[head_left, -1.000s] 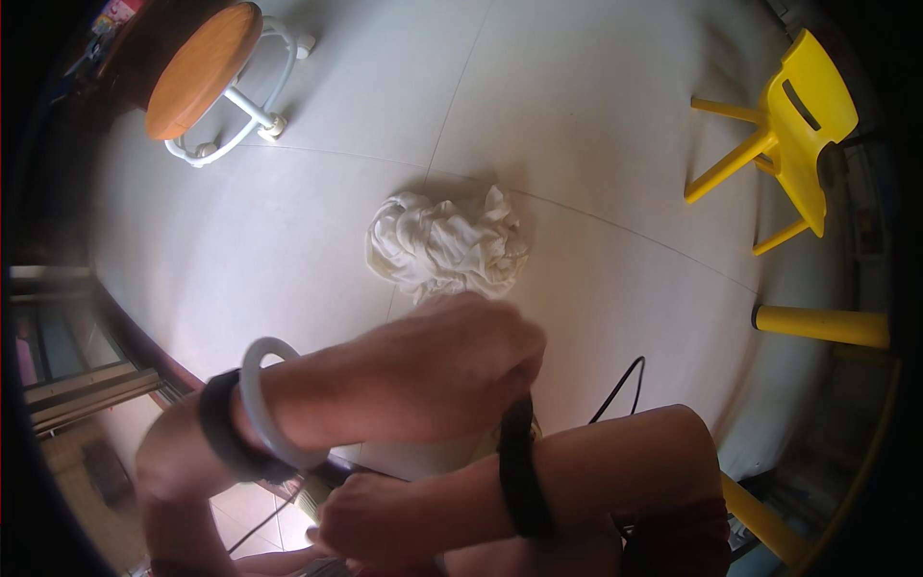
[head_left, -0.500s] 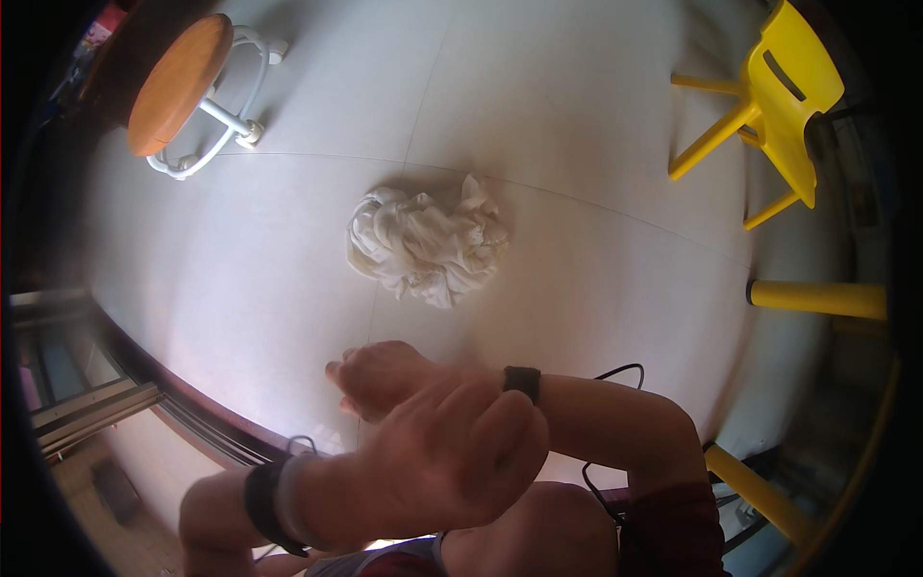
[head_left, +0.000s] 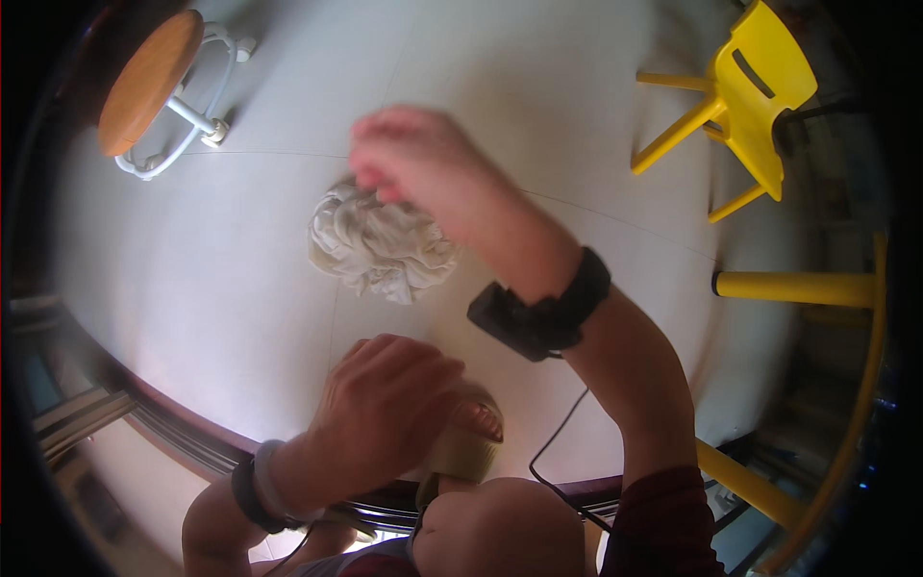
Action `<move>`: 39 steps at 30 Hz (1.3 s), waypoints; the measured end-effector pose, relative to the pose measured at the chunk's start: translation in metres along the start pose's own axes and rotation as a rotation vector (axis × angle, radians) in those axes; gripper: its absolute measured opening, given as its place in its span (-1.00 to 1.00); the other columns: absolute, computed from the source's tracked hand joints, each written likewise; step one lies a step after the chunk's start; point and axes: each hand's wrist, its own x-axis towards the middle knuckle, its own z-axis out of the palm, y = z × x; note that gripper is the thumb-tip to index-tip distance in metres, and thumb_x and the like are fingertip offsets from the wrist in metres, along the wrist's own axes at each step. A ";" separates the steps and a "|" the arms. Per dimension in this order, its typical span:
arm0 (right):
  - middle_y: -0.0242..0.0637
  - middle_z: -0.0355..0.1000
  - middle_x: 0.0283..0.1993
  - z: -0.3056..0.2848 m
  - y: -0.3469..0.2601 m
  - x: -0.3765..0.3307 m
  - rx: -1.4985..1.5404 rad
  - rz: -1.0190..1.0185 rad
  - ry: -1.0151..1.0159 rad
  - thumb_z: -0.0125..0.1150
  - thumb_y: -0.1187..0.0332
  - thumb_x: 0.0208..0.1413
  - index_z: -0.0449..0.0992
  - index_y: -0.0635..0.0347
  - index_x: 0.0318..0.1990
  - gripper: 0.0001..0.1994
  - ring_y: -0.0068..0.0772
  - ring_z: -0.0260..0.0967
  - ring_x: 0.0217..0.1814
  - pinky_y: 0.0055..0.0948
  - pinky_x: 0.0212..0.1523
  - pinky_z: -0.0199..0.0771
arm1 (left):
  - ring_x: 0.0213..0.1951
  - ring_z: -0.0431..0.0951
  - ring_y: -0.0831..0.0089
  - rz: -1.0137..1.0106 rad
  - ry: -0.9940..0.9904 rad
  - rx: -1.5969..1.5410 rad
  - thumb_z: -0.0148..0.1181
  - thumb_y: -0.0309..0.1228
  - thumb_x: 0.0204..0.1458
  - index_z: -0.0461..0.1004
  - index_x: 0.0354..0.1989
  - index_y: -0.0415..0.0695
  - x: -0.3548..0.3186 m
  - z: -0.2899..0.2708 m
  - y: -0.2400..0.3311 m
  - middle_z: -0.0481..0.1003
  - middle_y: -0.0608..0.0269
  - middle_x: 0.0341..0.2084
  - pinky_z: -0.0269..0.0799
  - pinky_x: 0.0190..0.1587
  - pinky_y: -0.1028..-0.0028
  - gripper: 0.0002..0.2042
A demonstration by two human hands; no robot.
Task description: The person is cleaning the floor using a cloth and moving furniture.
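Observation:
A crumpled heap of off-white cloth (head_left: 380, 245) lies on the pale floor. Above its far edge hovers my right hand (head_left: 409, 159), blurred, its fingers curled in with nothing visible in them. It hides part of the cloth. My left hand (head_left: 389, 409) is closer to me, back upward, fingers loosely stretched toward the right and somewhat smeared. No object shows in it, and it is apart from the cloth. A black strap with a box-shaped device (head_left: 538, 313) is around my right wrist; dark and grey bands (head_left: 264, 486) circle the left one.
At the far left stands a round wooden-topped stool (head_left: 152, 82) on a white wheeled base. A yellow chair (head_left: 760, 96) is at the far right, with more yellow legs (head_left: 798, 288) nearer. My slippered foot (head_left: 471, 442) and a black cable (head_left: 553, 438) are close by. A sliding-door track (head_left: 192, 428) runs along the near left.
My right hand has swung forward from beside the left hand to over the cloth. My left hand has uncurled and moved slightly forward and left. The whole view has shifted a little.

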 end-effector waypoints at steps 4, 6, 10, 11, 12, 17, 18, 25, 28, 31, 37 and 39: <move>-0.23 0.43 -0.23 -0.017 -0.047 0.001 0.224 -0.052 0.154 0.16 0.30 0.04 0.41 0.28 -0.13 -0.71 -0.34 0.37 -0.20 -0.36 -0.16 0.41 | -0.07 0.43 0.07 -0.355 -0.272 -0.399 0.19 -0.39 -0.04 0.36 -0.02 -0.26 0.004 0.038 -0.016 0.42 -0.04 -0.16 0.34 -0.01 0.29 -0.61; -0.22 0.43 -0.23 -0.016 -0.055 0.005 0.312 -0.091 0.154 0.15 0.29 0.05 0.41 0.29 -0.13 -0.71 -0.33 0.37 -0.17 -0.32 -0.13 0.40 | 0.02 0.39 0.13 -0.413 -0.314 -0.593 0.20 -0.34 -0.03 0.28 0.08 -0.25 0.013 0.051 -0.016 0.39 -0.05 -0.07 0.28 0.07 0.29 -0.51; -0.22 0.43 -0.24 -0.029 -0.030 0.019 -0.046 -0.267 0.202 0.15 0.35 0.06 0.39 0.28 -0.11 -0.73 -0.31 0.39 -0.21 -0.34 -0.18 0.43 | 0.08 0.35 0.17 -0.501 -0.353 -0.906 0.17 -0.28 0.02 0.19 0.15 -0.27 0.020 0.058 -0.016 0.35 -0.06 0.01 0.24 0.12 0.29 -0.45; -0.20 0.43 -0.25 -0.042 -0.013 0.026 -0.463 -0.416 0.277 0.16 0.37 0.06 0.39 0.27 -0.10 -0.73 -0.31 0.39 -0.23 -0.37 -0.21 0.44 | 0.09 0.34 0.16 -0.447 -0.440 -0.784 0.15 -0.26 0.04 0.18 0.17 -0.28 0.013 0.055 -0.018 0.34 -0.07 0.03 0.23 0.13 0.30 -0.44; -0.08 0.42 -0.24 -0.046 0.003 0.021 -0.677 -0.363 0.184 0.16 0.31 0.04 0.37 0.23 -0.09 -0.69 -0.18 0.40 -0.22 -0.33 -0.19 0.43 | 0.09 0.34 0.15 -0.412 -0.514 -0.648 0.13 -0.24 0.06 0.17 0.18 -0.28 0.001 0.049 -0.024 0.32 -0.08 0.05 0.22 0.14 0.30 -0.44; 0.00 0.41 -0.20 -0.056 0.113 -0.042 -1.257 -0.405 0.022 0.23 0.18 -0.03 0.33 0.19 0.03 -0.52 -0.02 0.37 -0.10 -0.20 -0.05 0.37 | 0.08 0.36 0.18 -0.568 -0.537 -0.591 0.09 -0.26 0.09 0.22 0.16 -0.26 -0.066 0.020 -0.060 0.37 -0.06 0.00 0.25 0.12 0.28 -0.50; 0.01 0.40 -0.17 -0.050 0.117 -0.048 -1.251 -0.511 0.013 0.23 0.18 -0.03 0.31 0.23 0.05 -0.49 -0.03 0.38 -0.10 -0.22 -0.06 0.38 | 0.08 0.35 0.17 -0.664 -0.544 -0.557 0.08 -0.26 0.08 0.23 0.15 -0.23 -0.074 0.013 -0.061 0.36 -0.05 0.00 0.24 0.12 0.29 -0.51; -0.20 0.36 -0.04 -0.043 0.056 0.008 -0.266 0.037 0.331 0.18 0.21 0.05 0.27 0.28 0.10 -0.50 -0.37 0.38 -0.09 -0.37 -0.10 0.39 | -0.06 0.45 0.15 -0.409 -0.413 -0.494 0.09 -0.35 0.05 0.38 0.01 -0.16 -0.043 0.025 -0.026 0.45 0.04 -0.13 0.36 -0.02 0.26 -0.66; -0.19 0.37 -0.08 -0.047 0.038 0.010 -0.070 0.070 0.401 0.16 0.25 0.06 0.31 0.28 0.02 -0.58 -0.37 0.36 -0.12 -0.37 -0.12 0.38 | -0.14 0.49 0.16 -0.253 -0.325 -0.747 0.12 -0.36 0.02 0.42 -0.04 -0.13 -0.025 0.045 -0.014 0.48 0.07 -0.19 0.42 -0.10 0.28 -0.69; -0.19 0.37 -0.14 -0.056 0.039 0.011 0.435 0.232 0.480 0.13 0.30 0.08 0.35 0.24 -0.11 -0.72 -0.36 0.34 -0.14 -0.33 -0.09 0.37 | -0.11 0.49 0.23 -0.424 -0.314 -0.745 0.16 -0.42 0.01 0.42 -0.04 -0.14 -0.004 0.048 -0.009 0.46 0.08 -0.16 0.41 -0.07 0.36 -0.70; -0.20 0.37 -0.20 -0.032 0.022 0.008 0.763 0.178 0.399 0.07 0.37 0.10 0.33 0.19 -0.27 -0.88 -0.35 0.32 -0.17 -0.28 -0.05 0.36 | -0.06 0.41 0.41 -0.648 0.036 -1.403 0.17 -0.42 0.05 0.34 0.01 -0.16 0.012 0.085 -0.022 0.43 0.22 -0.19 0.35 0.00 0.37 -0.66; -0.21 0.37 -0.22 -0.022 0.017 0.012 0.884 0.152 0.426 0.04 0.41 0.10 0.33 0.21 -0.29 -0.91 -0.36 0.33 -0.20 -0.27 -0.05 0.37 | -0.03 0.37 0.45 -0.574 0.093 -1.686 0.18 -0.46 0.03 0.33 -0.03 -0.17 0.016 0.092 -0.019 0.41 0.26 -0.20 0.34 0.03 0.34 -0.68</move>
